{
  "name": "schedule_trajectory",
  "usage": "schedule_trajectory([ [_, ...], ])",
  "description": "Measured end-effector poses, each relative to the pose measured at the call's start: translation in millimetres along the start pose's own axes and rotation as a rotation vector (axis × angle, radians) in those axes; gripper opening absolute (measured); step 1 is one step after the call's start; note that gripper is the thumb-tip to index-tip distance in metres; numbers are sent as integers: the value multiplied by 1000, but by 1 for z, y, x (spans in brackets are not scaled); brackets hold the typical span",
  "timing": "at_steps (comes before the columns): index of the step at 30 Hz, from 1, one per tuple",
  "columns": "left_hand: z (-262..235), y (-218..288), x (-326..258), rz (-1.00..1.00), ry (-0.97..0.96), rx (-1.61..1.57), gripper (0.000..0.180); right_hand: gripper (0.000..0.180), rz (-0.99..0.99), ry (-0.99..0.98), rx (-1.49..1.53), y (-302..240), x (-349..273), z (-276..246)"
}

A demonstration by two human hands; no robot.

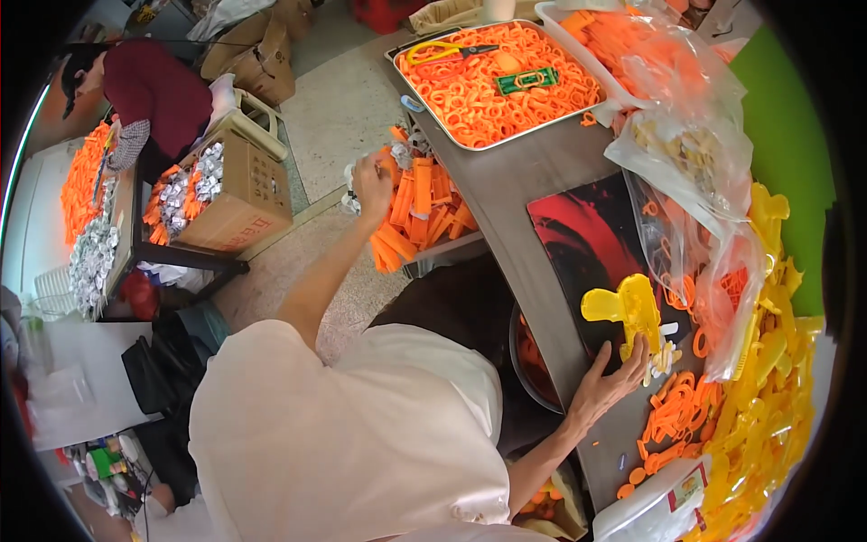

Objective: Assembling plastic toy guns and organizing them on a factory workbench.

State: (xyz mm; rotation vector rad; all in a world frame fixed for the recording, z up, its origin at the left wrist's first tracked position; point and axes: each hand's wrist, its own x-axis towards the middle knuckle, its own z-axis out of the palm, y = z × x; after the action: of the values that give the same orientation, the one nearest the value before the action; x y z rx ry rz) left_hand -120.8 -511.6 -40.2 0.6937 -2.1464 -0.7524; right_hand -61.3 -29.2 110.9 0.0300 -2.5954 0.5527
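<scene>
My left hand is at the left side of a bin heaped with orange plastic pieces. Its fingers are curled; what they hold is hidden. Crumpled silvery bits lie beside it. Over the worktable, my right hand has its thumb and fingers apart, fingertips close by the lower end of a yellow plastic part. That part lies on a black and red mat. Small white and tan pieces sit right by these fingertips.
A metal tray of orange rings holds yellow-handled scissors and a green packet. Clear bags, orange loops and heaped yellow parts line the right side. At left, a person in dark red bends near a carton.
</scene>
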Motion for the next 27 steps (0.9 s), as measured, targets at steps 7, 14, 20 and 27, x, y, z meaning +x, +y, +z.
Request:
schedule_trajectory([
  [7, 42, -29, 73, -357, -649, 203, 33, 39, 48, -17, -27, 0, 0, -2],
  [14, 1, 36, 33, -209, -452, -463, 20, 36, 56, -11, 2, 0, 0, 0],
  [20, -11, 29, 18, 2, -198, -359, 15, 36, 42, -16, 82, 1, 0, -1],
  [27, 27, 31, 48, -36, -417, -132, 30, 34, 47, -3, 64, 0, 0, -2],
])
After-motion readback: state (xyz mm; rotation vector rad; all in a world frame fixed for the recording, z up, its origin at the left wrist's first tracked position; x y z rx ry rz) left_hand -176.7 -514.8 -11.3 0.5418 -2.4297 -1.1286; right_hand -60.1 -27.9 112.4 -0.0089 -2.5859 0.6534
